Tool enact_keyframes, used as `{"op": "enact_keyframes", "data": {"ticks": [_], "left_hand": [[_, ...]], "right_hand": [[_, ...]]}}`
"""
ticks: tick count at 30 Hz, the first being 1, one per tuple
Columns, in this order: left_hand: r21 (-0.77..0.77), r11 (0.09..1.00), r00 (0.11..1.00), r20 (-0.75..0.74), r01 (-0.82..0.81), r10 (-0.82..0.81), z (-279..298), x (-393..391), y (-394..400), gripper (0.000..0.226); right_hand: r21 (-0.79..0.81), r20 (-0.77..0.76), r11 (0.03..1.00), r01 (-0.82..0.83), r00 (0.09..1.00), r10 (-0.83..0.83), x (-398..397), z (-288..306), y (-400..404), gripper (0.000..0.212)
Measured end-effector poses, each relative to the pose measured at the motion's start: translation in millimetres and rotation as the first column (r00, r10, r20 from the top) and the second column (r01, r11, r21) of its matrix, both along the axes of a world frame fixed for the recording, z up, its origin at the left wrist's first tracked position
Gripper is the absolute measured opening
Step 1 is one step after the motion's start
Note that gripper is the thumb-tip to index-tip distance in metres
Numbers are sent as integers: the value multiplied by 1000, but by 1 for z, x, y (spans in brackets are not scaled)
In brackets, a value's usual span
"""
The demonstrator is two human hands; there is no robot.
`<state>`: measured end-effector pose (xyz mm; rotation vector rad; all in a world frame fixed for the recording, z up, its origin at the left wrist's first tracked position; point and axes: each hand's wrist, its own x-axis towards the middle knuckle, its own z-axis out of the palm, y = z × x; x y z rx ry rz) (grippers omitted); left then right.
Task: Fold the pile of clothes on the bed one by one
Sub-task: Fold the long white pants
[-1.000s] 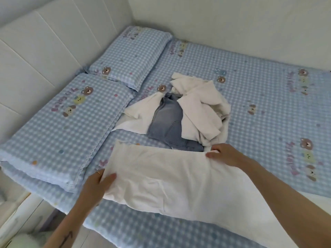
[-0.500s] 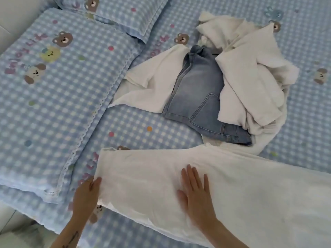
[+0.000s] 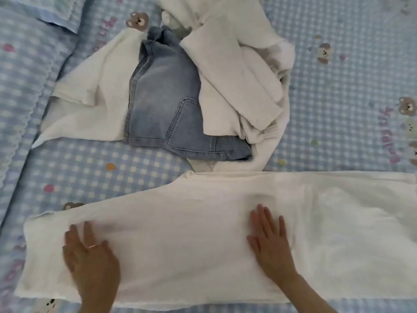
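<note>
A long white garment (image 3: 191,222) lies flat across the near part of the bed, folded lengthwise and running off the right edge of the view. My left hand (image 3: 90,258) rests palm down on its left end, fingers spread, a ring on one finger. My right hand (image 3: 270,240) lies flat on its middle, fingers apart. Beyond it sits the pile: a faded blue denim piece (image 3: 167,109) lying on a white top (image 3: 90,93), with crumpled white clothes (image 3: 237,71) heaped on the right.
The bed is covered with a blue checked sheet (image 3: 349,86) printed with bears and dots. A matching pillow (image 3: 18,86) lies at the left, with a second pillow's corner (image 3: 56,10) at the top left.
The camera has come closer and lower. My left hand has moved from the garment's left edge onto the cloth. My right hand has slid right along it.
</note>
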<state>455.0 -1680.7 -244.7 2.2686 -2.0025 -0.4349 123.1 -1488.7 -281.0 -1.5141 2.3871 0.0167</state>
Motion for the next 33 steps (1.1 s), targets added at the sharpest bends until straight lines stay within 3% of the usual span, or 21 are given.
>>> {"op": "enact_keyframes", "data": {"ticks": [1,3,6,8,11,12,15,16,19,21,27,30,33], "left_hand": [[-38,973,972,-48,228,-230,1,-36,21,57],[-37,815,807,-119,579,-579,-4,-101,62,51],[125,600,612,-144,791,-777,-16,-163,100,53],[197,528,552,-95,826,-828,-23,-188,110,53],[237,531,563,-92,814,-822,-30,-224,118,58],[231,494,527,-107,838,-843,-30,-241,122,58],[174,343,366,-121,923,-923,-32,-304,135,56],[162,327,346,-112,931,-931,-33,-322,136,55],[174,287,311,-127,942,-942,-38,-387,140,65],[167,222,240,-102,961,-965,-46,-426,143,65],[-4,196,195,-85,981,-977,-33,-575,171,53],[-65,157,155,-31,986,-987,-23,-638,185,40],[52,183,187,-72,982,-980,-23,-671,195,33]], "right_hand": [[2,18,991,-137,990,137,6,-6,1,58],[16,19,983,-185,983,185,-24,-14,11,57],[87,-100,994,-60,993,69,-102,-15,47,59],[112,-125,985,131,985,-117,-156,-8,78,62],[74,-136,924,375,922,-364,-179,-2,87,65],[62,-109,940,335,939,-327,-174,-2,86,64],[80,-31,997,-23,999,26,-183,-5,99,57],[88,-29,996,-25,999,28,-205,-4,106,57],[130,-139,958,254,962,-236,-285,4,151,59],[142,-182,901,410,906,-383,-321,13,175,60],[-8,-32,747,665,747,-665,-342,34,214,51],[-63,-47,770,635,768,-638,-334,44,234,50],[-102,-62,791,603,790,-610,-332,50,250,50]]}}
